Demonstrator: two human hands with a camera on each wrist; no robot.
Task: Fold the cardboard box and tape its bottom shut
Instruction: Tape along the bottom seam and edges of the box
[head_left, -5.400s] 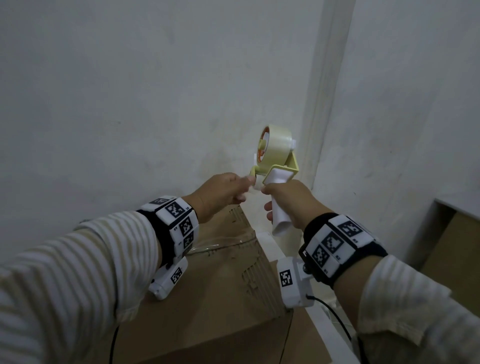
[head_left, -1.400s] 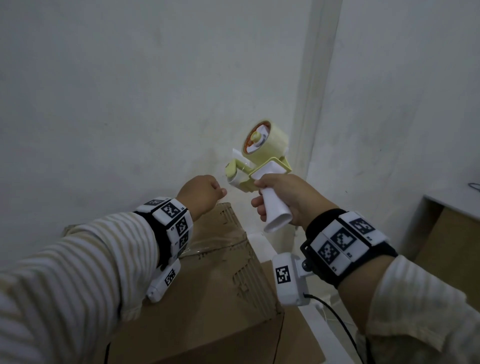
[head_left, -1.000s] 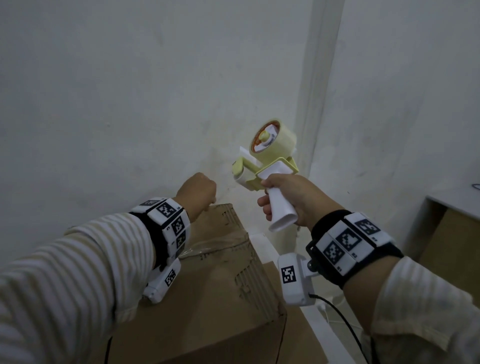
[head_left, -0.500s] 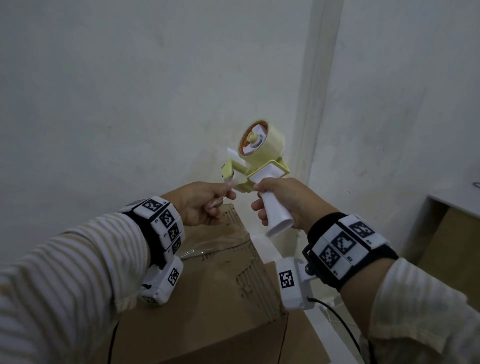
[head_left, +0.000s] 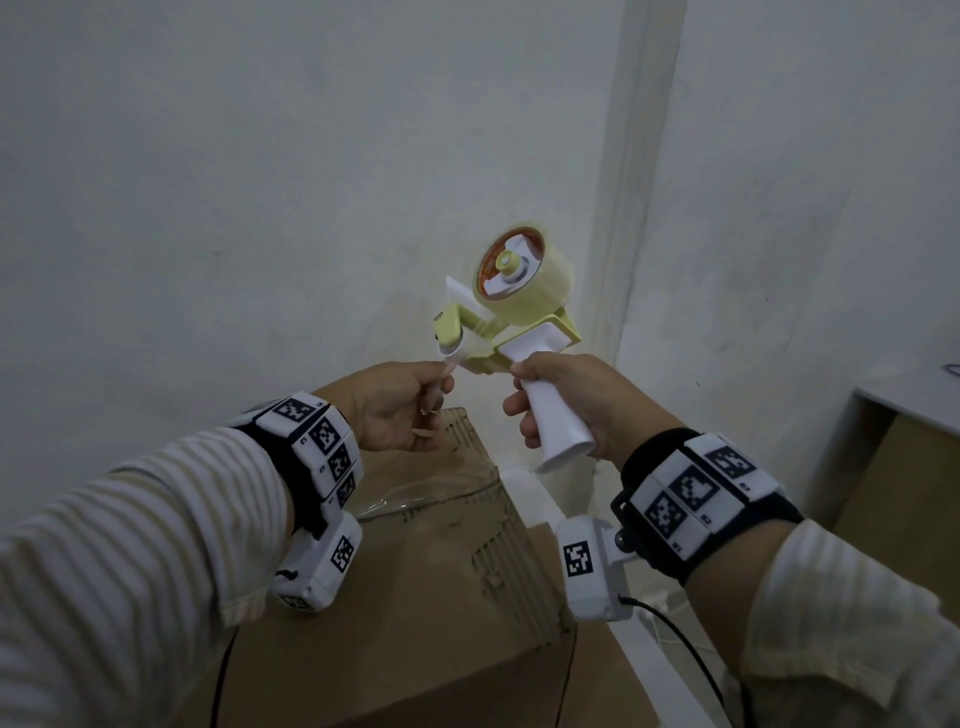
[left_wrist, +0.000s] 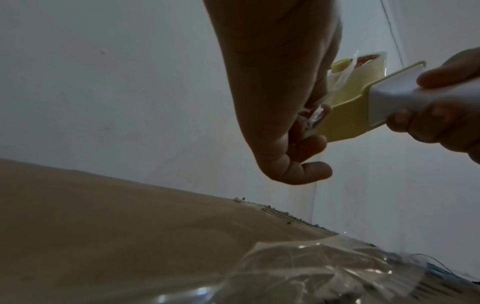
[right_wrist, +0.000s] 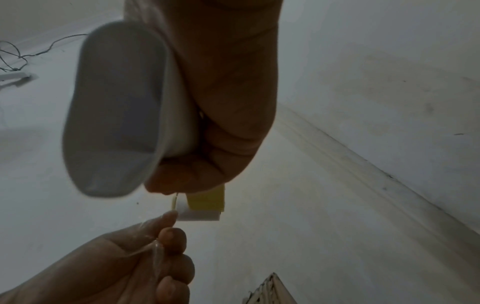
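Above the far end of the cardboard box (head_left: 395, 571), the right hand (head_left: 576, 400) grips the tape dispenser (head_left: 514, 312) by its handle while the left hand (head_left: 395, 410), just left of its nose, pinches the clear tape end (left_wrist: 315, 118).

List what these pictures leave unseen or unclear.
- Box: lower part cut off by the head view's bottom edge; left side hidden by the left sleeve.
- Tape end: clear film pinched in the left hand, its edge hard to trace in any view.
- Dispenser: mostly hidden in the right wrist view behind the right hand.
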